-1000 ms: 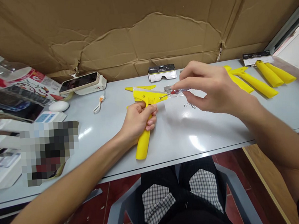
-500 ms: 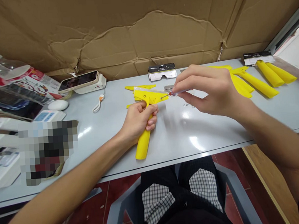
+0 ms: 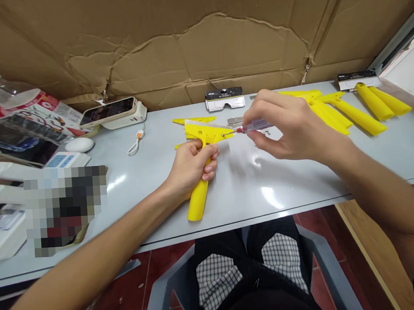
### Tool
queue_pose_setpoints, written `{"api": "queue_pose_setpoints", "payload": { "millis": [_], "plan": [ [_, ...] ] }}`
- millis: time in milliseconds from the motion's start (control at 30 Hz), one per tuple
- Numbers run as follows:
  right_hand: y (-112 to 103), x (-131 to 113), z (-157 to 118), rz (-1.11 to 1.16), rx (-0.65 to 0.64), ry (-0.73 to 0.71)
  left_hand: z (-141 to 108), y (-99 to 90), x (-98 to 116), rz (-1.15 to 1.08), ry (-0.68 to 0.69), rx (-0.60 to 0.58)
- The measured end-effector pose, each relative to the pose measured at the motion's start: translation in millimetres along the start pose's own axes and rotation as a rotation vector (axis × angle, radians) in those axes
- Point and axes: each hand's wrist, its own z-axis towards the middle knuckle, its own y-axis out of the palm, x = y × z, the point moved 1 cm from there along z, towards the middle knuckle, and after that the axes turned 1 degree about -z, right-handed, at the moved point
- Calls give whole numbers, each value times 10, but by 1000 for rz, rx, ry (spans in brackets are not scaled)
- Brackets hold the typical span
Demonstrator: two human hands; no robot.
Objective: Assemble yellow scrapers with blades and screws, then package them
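My left hand (image 3: pixel 196 166) is wrapped round the handle of a yellow scraper (image 3: pixel 197 201), holding it upright over the table with its wide head pointing away from me. A thin pale strip runs along the head's far edge. Between the fingers and thumb of my right hand (image 3: pixel 285 124) is a screwdriver (image 3: pixel 256 125) with a clear handle and a red collar. Its tip meets a small screw (image 3: pixel 223 135) at the right end of the scraper's head. Behind the head lie more yellow pieces (image 3: pixel 194 120), partly hidden.
Several yellow scrapers (image 3: pixel 360 115) and loose yellow handles (image 3: pixel 375 102) lie at the right. A black-and-white package (image 3: pixel 224 99) stands by the cardboard. At the left are a phone (image 3: pixel 109 113), a short white cable (image 3: pixel 136 143), a mouse (image 3: pixel 79 144) and a bottle (image 3: pixel 21 98).
My right hand's fingers have shifted on the screwdriver, and more of its clear handle shows. The left hand and scraper have stayed in place.
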Motion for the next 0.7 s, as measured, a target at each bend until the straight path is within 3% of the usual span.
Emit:
{"api": "queue_pose_setpoints", "payload": {
  "millis": [133, 300, 700],
  "plan": [
    [26, 47, -18, 15, 98, -45, -12, -2, 1, 20, 4, -14],
    [59, 79, -34, -49, 122, -4, -18, 4, 2, 30, 6, -2],
    [-32, 11, -18, 10, 29, 86, -6, -6, -19, 6, 8, -14]
  ]
}}
